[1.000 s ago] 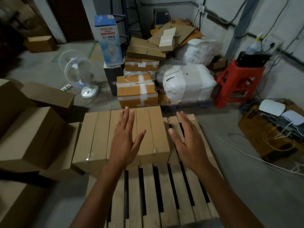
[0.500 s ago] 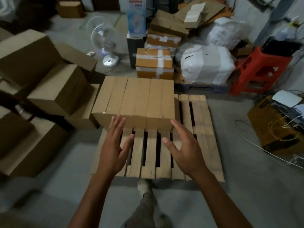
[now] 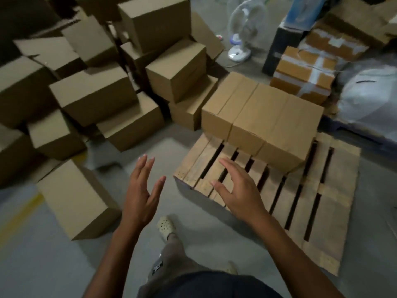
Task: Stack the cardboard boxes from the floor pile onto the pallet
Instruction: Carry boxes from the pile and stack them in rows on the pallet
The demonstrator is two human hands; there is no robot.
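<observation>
Fan, taped box standing behind pallet | pile lying left | left hand, right hand hovering, fingers open, empty

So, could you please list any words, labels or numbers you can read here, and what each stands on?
No text here is readable.
Black patch on the trousers: white print, too blurred to read.
Blue box at the back: too blurred to read.
Cardboard boxes: no print shows.

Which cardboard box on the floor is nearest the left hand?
The lone box at lower left, beside the left hand; the pile sits farther back.
</observation>
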